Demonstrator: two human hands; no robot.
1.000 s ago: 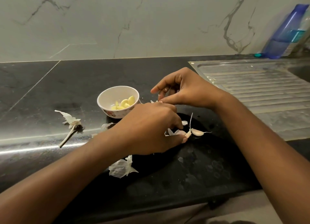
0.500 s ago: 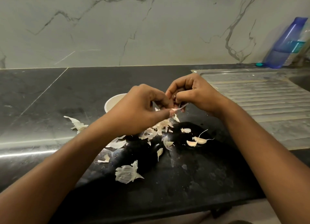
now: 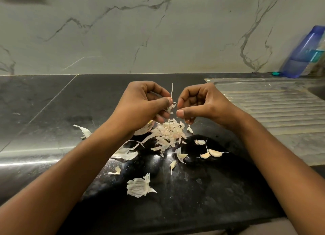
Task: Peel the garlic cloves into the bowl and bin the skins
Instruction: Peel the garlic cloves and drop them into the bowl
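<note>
Table (image 3: 52,111): dark polished stone across the middle and lower frame, with a pale marbled wall behind it.
Stray skin (image 3: 84,131): one curled white piece at centre left, apart from the rest.
Bowl (image 3: 144,128): small and pale, only a sliver of its side shows under the left wrist, left of centre; its contents are hidden.
Left hand (image 3: 142,106): raised above the table at centre; its grip is narrow, thumb and fingers pinched on a garlic clove (image 3: 170,108) with a thin strip of skin standing up from it.
Skin pile (image 3: 169,133): a heap of pale peelings just below both hands, touching the table, next to the bowl.
Loose skins (image 3: 139,186): larger papery pieces scattered in the lower centre, the biggest nearest the camera.
Right hand (image 3: 202,103): just right of the left hand, close to it but not touching; its grip is narrow, thumb tip pressed to the curled fingers, and what it pinches is too small to tell.
Unpeeled cloves (image 3: 212,153): two lying together on the table right of centre, below the right wrist.
Drainboard (image 3: 274,108): ribbed steel at the right.
Blue bottle (image 3: 304,53): leaning against the wall, upper right.
</note>
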